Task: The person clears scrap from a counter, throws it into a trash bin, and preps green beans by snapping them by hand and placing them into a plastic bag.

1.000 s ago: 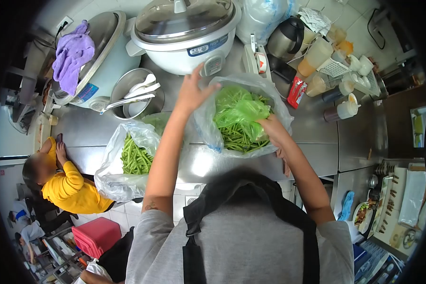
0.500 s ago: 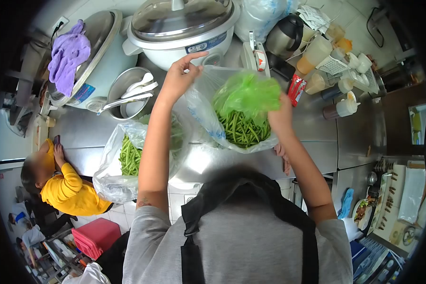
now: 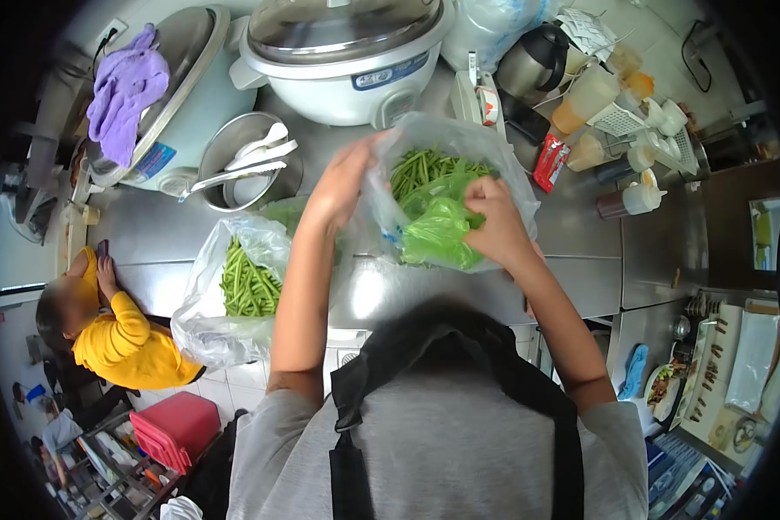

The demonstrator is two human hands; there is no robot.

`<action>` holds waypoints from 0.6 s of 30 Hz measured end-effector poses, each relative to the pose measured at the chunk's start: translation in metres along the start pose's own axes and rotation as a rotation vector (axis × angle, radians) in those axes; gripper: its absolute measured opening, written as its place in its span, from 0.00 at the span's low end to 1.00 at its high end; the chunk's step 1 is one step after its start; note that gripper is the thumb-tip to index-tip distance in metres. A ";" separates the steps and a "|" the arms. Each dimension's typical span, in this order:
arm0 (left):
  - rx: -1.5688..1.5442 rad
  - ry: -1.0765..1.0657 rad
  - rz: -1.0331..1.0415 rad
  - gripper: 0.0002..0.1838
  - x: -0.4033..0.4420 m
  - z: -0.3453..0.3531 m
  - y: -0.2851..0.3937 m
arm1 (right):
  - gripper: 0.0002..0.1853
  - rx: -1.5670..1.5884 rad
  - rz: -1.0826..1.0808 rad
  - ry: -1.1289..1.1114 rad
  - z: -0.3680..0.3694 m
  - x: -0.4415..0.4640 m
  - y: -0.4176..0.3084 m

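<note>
A clear plastic bag (image 3: 516, 160) of green beans (image 3: 429, 173) stands with its mouth up on the steel counter. At its left rim my left hand (image 3: 342, 182) is closed on the plastic; its fingertips are blurred and partly hidden. My right hand (image 3: 498, 224) reaches over the bag with fingers curled into a fist, gripping a bright green thin plastic bag (image 3: 442, 227). That green bag lies bunched over the beans and covers the near part of them. Left of my left forearm sits a second clear bag (image 3: 204, 316), also with green beans (image 3: 250, 282) inside.
Behind stand two large rice cookers (image 3: 355, 91), one with a purple cloth (image 3: 128, 95). A metal pot (image 3: 221, 143) holds spoons and tongs. To the right are a red packet (image 3: 550, 163), a thermos jug (image 3: 529, 65) and sauce bottles (image 3: 628, 201). A person in yellow (image 3: 134, 347) is at the left.
My right hand has brought the green bag down and toward me, from above the beans onto their near side. The far beans now show. My left hand has moved slightly down along the rim.
</note>
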State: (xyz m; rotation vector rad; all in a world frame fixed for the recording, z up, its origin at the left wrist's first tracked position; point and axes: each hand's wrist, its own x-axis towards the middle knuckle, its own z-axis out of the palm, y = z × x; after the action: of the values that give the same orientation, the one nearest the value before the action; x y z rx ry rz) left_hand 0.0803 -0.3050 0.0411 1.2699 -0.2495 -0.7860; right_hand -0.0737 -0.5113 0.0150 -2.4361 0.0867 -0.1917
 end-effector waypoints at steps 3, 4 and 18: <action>-0.048 -0.176 -0.018 0.28 0.027 0.009 0.018 | 0.14 0.102 -0.048 0.150 0.006 0.013 -0.012; -0.071 -0.249 -0.028 0.30 0.031 0.020 0.028 | 0.15 0.162 0.024 0.151 0.012 0.016 -0.010; 0.205 0.083 0.172 0.21 -0.006 -0.043 0.009 | 0.18 0.469 0.085 0.397 -0.020 0.043 0.007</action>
State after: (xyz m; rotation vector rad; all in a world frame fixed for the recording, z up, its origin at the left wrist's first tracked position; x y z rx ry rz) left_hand 0.1040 -0.2680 0.0381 1.4496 -0.3745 -0.5698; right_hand -0.0341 -0.5345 0.0303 -1.8972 0.2867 -0.5862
